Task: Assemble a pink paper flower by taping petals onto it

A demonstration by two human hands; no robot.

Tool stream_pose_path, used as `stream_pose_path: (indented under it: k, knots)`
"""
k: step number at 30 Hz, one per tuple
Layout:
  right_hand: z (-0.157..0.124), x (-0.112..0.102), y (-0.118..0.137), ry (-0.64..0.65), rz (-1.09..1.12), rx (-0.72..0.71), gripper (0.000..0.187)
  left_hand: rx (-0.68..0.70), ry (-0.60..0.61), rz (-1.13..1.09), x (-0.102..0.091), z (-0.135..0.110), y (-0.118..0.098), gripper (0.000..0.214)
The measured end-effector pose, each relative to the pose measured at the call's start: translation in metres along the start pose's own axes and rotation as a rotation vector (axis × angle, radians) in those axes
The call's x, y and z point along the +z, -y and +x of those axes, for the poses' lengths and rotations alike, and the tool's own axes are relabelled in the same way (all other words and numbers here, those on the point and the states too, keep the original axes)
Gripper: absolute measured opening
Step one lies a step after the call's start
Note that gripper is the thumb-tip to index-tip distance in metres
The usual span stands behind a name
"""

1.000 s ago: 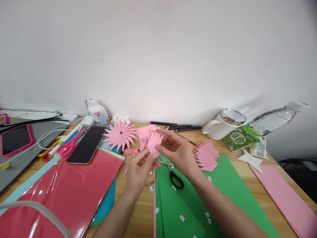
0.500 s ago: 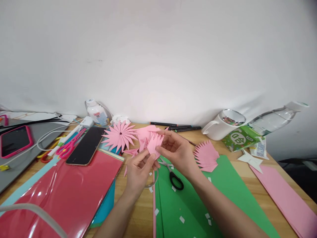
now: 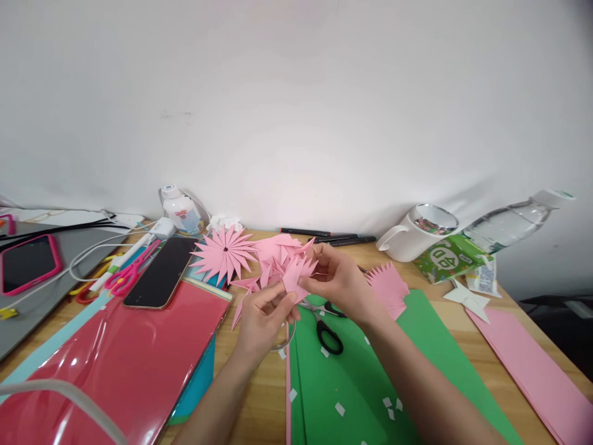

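Between my two hands is a pleated pink paper piece (image 3: 295, 276) with pointed tips fanning upward. My left hand (image 3: 267, 315) pinches its lower end between thumb and fingers. My right hand (image 3: 338, 278) grips its right side, fingers bent behind it. Just behind lie more pink folded paper pieces (image 3: 273, 250), partly covered by the held one. A round pink paper rosette (image 3: 225, 252) rests to the left of them. Under my right hand, black-handled scissors (image 3: 330, 339) lie on green paper (image 3: 370, 383). A pink paper fan (image 3: 389, 287) sits right of my right wrist.
On the left are a black phone (image 3: 160, 272), pink scissors (image 3: 132, 269) and a red sheet pack (image 3: 125, 358). A white mug (image 3: 414, 235), a green packet (image 3: 451, 258) and a water bottle (image 3: 514, 222) stand at right. Markers (image 3: 340, 238) lie by the wall (image 3: 296, 111).
The held pink paper piece has turned and its points spread wider, showing more tips. My right hand has shifted slightly right, and more of the scissors shows.
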State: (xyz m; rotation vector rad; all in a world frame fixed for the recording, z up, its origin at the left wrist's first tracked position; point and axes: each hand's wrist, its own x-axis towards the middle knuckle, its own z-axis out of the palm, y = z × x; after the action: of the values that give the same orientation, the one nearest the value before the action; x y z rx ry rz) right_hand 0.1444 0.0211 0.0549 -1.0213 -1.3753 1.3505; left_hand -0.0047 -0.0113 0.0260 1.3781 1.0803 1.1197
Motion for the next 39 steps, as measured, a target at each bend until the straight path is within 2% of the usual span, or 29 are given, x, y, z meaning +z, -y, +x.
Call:
stream_pose_path:
  k: [5,8,10,13,15,19,23,31,39]
  knots:
    - [0.002,-0.011,0.002,0.14,0.134,0.222,0.023,0.005,0.061,0.03,0.003,0.0,-0.003,0.024]
    - [0.002,-0.007,0.004,0.146,0.266,0.33,0.03,0.005,0.044,0.018,0.004,0.0,-0.002,0.023]
    - [0.0,0.0,0.005,0.06,0.275,0.259,0.033,0.005,0.001,-0.003,0.003,-0.001,0.0,0.024]
    - [-0.004,0.011,0.007,-0.233,0.155,-0.028,0.029,0.035,-0.082,-0.03,0.002,-0.002,0.005,0.028]
    - [-0.007,0.017,0.005,-0.345,0.083,-0.165,0.018,0.056,-0.155,-0.085,0.001,-0.002,0.009,0.026]
    - [-0.01,0.028,-0.005,-0.263,0.091,-0.178,0.009,0.115,-0.266,-0.072,0.001,-0.002,0.012,0.021]
    - [-0.012,0.035,-0.013,-0.271,0.169,-0.113,0.014,0.132,-0.302,-0.043,0.002,-0.002,0.013,0.016]
    - [-0.009,0.034,-0.008,-0.285,0.269,-0.053,0.046,0.033,-0.202,-0.071,0.005,-0.003,0.006,0.018]
    - [-0.004,0.027,-0.013,-0.212,0.24,0.003,0.03,-0.021,-0.188,-0.06,0.007,-0.001,0.0,0.023]
